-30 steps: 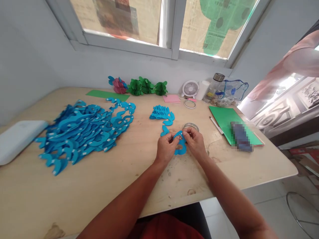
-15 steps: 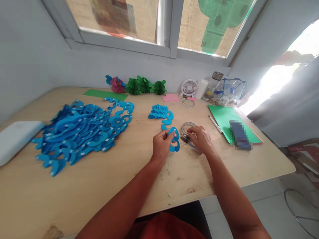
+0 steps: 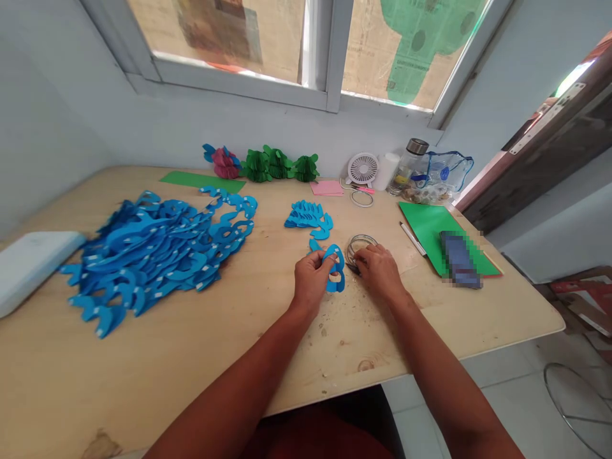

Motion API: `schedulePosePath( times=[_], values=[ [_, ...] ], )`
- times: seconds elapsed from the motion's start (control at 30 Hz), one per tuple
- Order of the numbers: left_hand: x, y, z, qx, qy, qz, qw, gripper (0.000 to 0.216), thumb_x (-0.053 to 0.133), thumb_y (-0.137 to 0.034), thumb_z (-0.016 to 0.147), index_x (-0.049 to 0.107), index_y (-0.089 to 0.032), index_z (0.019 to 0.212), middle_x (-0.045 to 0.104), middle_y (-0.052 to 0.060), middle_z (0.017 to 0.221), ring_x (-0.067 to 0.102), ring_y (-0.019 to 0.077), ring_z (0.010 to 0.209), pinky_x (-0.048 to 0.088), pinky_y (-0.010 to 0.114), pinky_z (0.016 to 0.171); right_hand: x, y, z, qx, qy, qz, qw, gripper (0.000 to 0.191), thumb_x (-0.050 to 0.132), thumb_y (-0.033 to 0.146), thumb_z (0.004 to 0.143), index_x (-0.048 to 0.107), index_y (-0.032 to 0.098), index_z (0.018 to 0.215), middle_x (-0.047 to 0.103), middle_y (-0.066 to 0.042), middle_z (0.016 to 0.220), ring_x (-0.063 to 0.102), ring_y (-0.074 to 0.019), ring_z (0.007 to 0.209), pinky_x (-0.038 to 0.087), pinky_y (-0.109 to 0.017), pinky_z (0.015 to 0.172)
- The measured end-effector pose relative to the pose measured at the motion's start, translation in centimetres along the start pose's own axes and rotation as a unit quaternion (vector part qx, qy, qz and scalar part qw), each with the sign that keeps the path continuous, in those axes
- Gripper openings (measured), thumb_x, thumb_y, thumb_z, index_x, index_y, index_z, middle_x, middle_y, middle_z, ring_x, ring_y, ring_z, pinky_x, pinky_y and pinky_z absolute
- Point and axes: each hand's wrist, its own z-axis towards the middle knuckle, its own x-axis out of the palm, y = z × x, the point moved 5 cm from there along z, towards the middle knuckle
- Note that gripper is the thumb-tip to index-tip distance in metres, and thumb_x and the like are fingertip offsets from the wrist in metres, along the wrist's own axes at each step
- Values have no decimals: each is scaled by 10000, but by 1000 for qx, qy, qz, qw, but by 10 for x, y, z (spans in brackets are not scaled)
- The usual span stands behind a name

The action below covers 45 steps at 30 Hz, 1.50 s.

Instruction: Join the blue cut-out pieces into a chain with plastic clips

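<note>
My left hand [image 3: 313, 275] pinches a curved blue paper cutout [image 3: 337, 268] with small white squares on it, held above the table. Beside it, my right hand [image 3: 380, 266] is lowered to the table at the near edge of a roll of clear tape [image 3: 359, 245]. Its fingers are drawn together, and a dark tip of some tool shows by them; what they grip is mostly hidden. Beyond my hands lies a small stack of blue paper cutouts [image 3: 306, 215]. A large heap of joined blue paper cutouts [image 3: 157, 245] spreads out at the left.
At the back stand green paper ornaments [image 3: 268, 164], a white fan [image 3: 363, 169] and a bottle [image 3: 408, 167]. Another tape ring [image 3: 362, 199] lies near pink paper [image 3: 327, 188]. To the right are a pen [image 3: 413, 238] and green sheets [image 3: 421, 223]; a white device [image 3: 38, 268] lies left.
My right hand has shifted slightly left and turned palm down, now covering the dark-tipped tool beside the tape roll. My left hand stays nearly still with the blue cutout. The bright opening at right has darkened.
</note>
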Motion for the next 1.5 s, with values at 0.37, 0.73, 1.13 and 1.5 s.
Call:
schedulePosePath(
  times=[0.37,0.73,1.13,1.5],
  values=[
    [0,-3,-1,6,1,5,1000,153,654,-277,639,609,-135,608,568,-30,543,514,82,431,389,184,412,3,5,-2,52,64,-60,995,122,473,163,839,590,192,852,625,-73,891,549,-209,857,351,-290,675],
    [1,1,-1,-4,2,5,1000,189,668,-312,632,607,-135,609,545,-31,521,508,86,430,390,188,416,3,6,-5,102,109,-81,986,176,379,201,893,543,183,954,613,-82,988,569,-206,834,337,-287,651],
    [1,1,-1,-4,8,6,1000,173,660,-292,632,592,-137,596,538,-38,511,514,84,433,388,184,420,-1,9,-5,54,90,-44,994,189,426,254,892,613,224,893,612,-50,939,558,-173,814,315,-261,622],
    [1,2,-1,-11,7,-5,1000,189,674,-311,630,610,-134,624,550,-31,522,497,79,424,392,182,408,0,12,-5,71,101,-64,990,176,406,244,903,578,210,890,609,-55,928,556,-173,808,306,-261,618]
  ],
)
